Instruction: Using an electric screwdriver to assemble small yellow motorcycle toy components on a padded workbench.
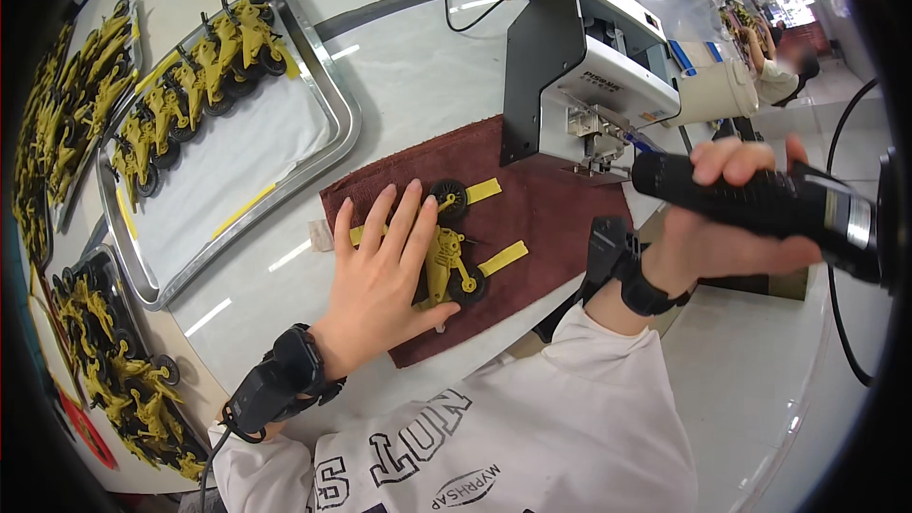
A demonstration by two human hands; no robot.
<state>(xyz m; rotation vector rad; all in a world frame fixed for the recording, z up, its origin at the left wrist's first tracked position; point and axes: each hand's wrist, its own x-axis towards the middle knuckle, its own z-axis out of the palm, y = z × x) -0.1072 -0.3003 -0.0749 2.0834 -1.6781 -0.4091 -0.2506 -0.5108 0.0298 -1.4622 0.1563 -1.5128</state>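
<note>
My left hand (380, 271) lies flat with its fingers spread over a yellow toy motorbike part (443, 261) with black wheels, and covers much of it. Yellow tape strips (503, 257) stick out beside the wheels. Under them is a maroon cloth (532, 214). In my right hand (727, 228) I grip a black electric screwdriver (774, 201), its fingers wrapped round the body. The screwdriver points left, its front end close to the metal outlet (598, 141) of a white and black screw feeder (589, 57); whether they touch I cannot tell.
A metal tray (347, 119) at the upper left holds a row of yellow motorbikes (195, 85). More trays of yellow parts (128, 370) line the left side. Behind the feeder stands a pale bin (717, 90). A black cable (832, 313) hangs at the right. Another person (774, 76) sits far right.
</note>
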